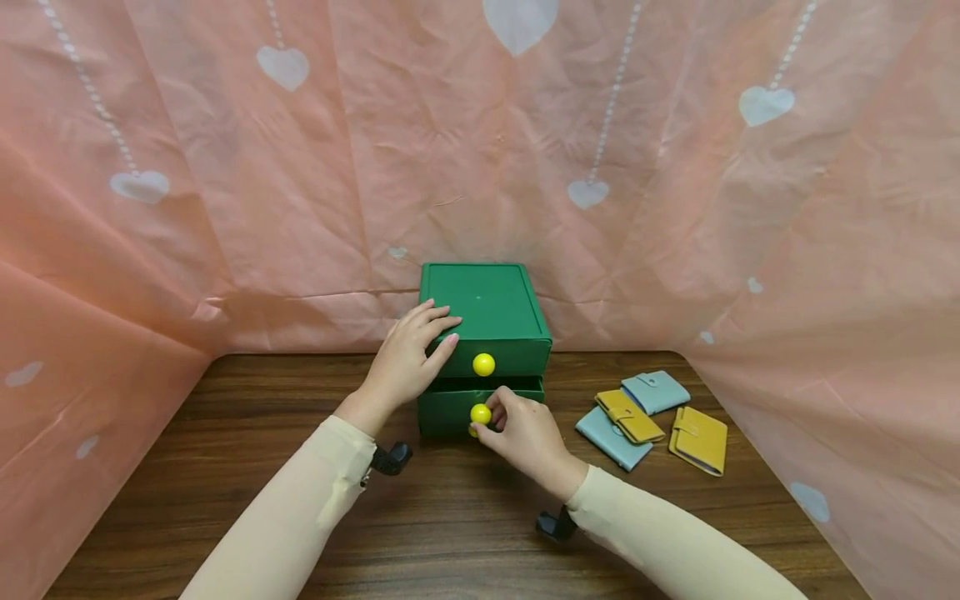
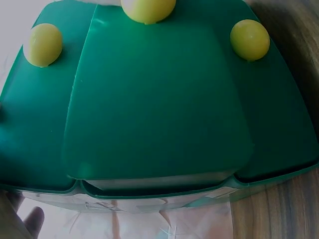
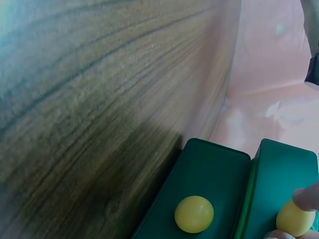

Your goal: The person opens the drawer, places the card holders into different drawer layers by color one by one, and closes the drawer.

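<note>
A green drawer box (image 1: 483, 300) with round yellow knobs stands against the back curtain. Its middle drawer (image 2: 154, 109) is slid partly out past the drawers above and below, with a gap along its top edge. My right hand (image 1: 528, 433) pinches that drawer's yellow knob (image 3: 294, 219) between thumb and fingers. My left hand (image 1: 408, 354) lies on the box's top left edge, fingers extended over the lid and thumb by the front corner. Beside the held knob, the top knob (image 1: 483, 364) and the bottom knob (image 3: 194, 214) are untouched.
To the right on the brown wooden table (image 1: 450, 533) lie small snap-strap wallets: a light blue one (image 1: 656, 392), a yellow one (image 1: 630, 415) overlapping another light blue one (image 1: 611, 437), and a separate yellow one (image 1: 699, 440). A pink curtain (image 1: 450, 167) with hearts surrounds the table.
</note>
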Demonstrator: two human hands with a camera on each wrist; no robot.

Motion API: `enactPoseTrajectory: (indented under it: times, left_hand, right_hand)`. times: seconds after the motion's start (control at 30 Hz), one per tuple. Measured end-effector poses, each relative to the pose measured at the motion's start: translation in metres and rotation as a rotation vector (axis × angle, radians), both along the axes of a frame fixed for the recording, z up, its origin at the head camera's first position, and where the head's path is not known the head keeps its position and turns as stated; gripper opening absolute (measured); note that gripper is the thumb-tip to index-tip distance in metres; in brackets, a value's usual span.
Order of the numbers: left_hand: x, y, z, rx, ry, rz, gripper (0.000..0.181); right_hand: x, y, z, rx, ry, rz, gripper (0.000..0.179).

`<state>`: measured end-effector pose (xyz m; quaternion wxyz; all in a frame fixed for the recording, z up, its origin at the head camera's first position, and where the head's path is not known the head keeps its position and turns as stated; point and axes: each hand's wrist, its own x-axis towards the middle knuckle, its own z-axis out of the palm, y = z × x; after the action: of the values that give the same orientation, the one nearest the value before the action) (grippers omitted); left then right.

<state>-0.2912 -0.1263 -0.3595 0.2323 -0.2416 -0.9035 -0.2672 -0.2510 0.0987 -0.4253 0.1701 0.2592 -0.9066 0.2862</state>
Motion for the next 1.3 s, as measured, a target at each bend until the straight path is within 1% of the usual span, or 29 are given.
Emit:
enactPoseTrajectory:
  times: [0.5,0.77,1.07,1.3]
  left_hand:
    - [-0.001,0.0,-0.002,-0.002,-0.012,0.011,0.043]
    - [-0.002,0.0,-0.002,0.006,-0.005,0.007,0.044]
    - [-0.001,0.0,0.0,0.01,-0.008,0.001,0.045]
    - [0.0,-0.001,0.0,0.002,-0.008,0.005,0.044]
  right_hand:
    - [0.022,0.007,0.003,0.036,0.042,0.069,0.029]
    - [0.03,0.01,0.006,0.053,0.025,0.086,0.029]
    - [0.038,0.012,0.007,0.065,0.04,0.112,0.03]
    - [0.044,0.013,0.01,0.078,0.011,0.12,0.029]
